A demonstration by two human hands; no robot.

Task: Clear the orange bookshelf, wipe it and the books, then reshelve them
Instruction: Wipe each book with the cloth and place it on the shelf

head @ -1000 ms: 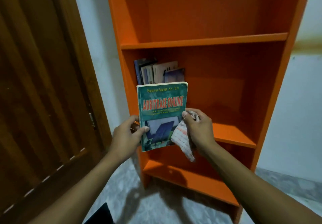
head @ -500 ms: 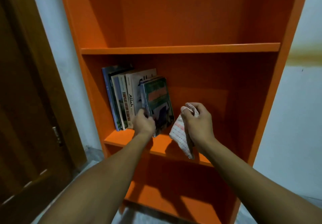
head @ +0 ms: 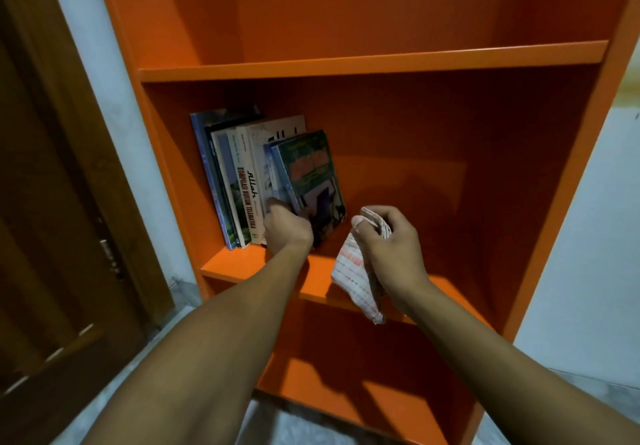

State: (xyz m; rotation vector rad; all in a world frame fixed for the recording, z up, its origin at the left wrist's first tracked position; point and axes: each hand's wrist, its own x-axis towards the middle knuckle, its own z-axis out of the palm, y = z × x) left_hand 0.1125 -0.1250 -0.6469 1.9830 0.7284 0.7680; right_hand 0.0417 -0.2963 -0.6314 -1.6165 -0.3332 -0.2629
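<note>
— several books (head: 242, 181) stand on the middle shelf (head: 242, 264) of the orange bookshelf (head: 540, 202), packed at its left end, spines facing out.
— and the green book (head: 311, 174)?
— last on the right of the row, long axis upright, top tilted slightly right, front cover facing right. the left hand (head: 287, 228) has its grip curled around the lower spine.
— the other hand?
— the right hand (head: 388, 240) grips a checked cloth (head: 356, 278) that hangs before the shelf edge.
</note>
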